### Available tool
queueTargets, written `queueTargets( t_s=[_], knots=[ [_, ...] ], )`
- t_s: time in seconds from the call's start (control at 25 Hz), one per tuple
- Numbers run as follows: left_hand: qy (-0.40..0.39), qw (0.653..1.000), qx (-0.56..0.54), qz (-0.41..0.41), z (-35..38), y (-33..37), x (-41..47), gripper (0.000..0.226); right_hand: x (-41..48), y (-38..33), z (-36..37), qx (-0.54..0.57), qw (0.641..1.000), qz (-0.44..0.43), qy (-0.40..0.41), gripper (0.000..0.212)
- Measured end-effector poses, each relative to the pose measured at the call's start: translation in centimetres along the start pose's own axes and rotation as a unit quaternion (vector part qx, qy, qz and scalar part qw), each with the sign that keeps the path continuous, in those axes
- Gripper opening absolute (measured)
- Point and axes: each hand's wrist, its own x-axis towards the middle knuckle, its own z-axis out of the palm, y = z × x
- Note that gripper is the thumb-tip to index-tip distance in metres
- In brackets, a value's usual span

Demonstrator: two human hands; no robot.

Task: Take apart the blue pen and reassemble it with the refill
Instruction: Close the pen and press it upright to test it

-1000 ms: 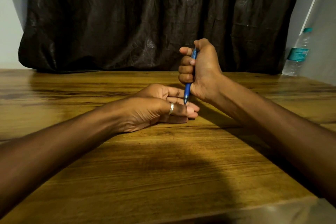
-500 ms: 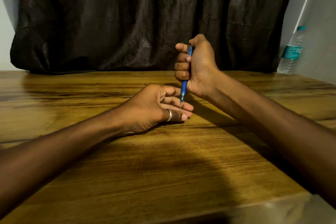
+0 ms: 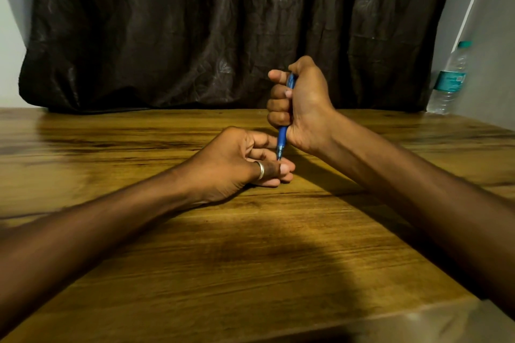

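My right hand (image 3: 303, 103) is a fist around the blue pen (image 3: 282, 138), held almost upright with its tip pointing down. Only the pen's lower end and a bit of its top by my thumb show; the fist hides the rest. My left hand (image 3: 237, 164) rests on the wooden table (image 3: 250, 259) just below, fingers loosely curled, a silver ring on one finger. The pen's tip touches the left hand's fingers near the fingertips. I cannot tell whether the left hand holds a small part. No loose refill is in sight.
A dark crumpled curtain (image 3: 223, 30) hangs behind the table's far edge. A clear water bottle (image 3: 450, 81) with a teal label and cap stands at the far right against the wall. The table's near edge runs along the bottom right.
The pen in my right fist has stayed upright and its tip has come down onto my left fingers. The left hand's fingers have curled in a little.
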Motion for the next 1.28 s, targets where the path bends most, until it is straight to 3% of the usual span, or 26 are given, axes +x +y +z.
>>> queueTargets(
  t_s=[0.48, 0.68, 0.84, 1.0, 1.28],
  knots=[
    [0.021, 1.0, 0.003, 0.007, 0.1, 0.1, -0.1, 0.031, 0.1, 0.0, -0.1, 0.019, 1.0, 0.006, -0.007, 0.035],
    [0.132, 0.99, -0.04, 0.027, 0.2, 0.4, 0.4, 0.023, 0.3, 0.2, 0.1, 0.018, 1.0, 0.017, -0.018, 0.038],
    [0.171, 0.984, -0.038, 0.022, -0.2, 0.3, 0.5, 0.009, 0.4, 0.9, 0.6, 0.003, 1.0, 0.004, -0.017, 0.039],
    [0.222, 0.974, -0.027, 0.034, -1.0, 0.6, 1.0, 0.012, 0.6, 0.9, 0.5, -0.087, 0.996, -0.031, -0.019, 0.043],
    [0.239, 0.97, 0.005, 0.036, -2.9, 0.1, 1.6, 0.013, 1.0, 1.7, -0.1, -0.269, 0.953, -0.128, -0.05, 0.015]
  ],
)
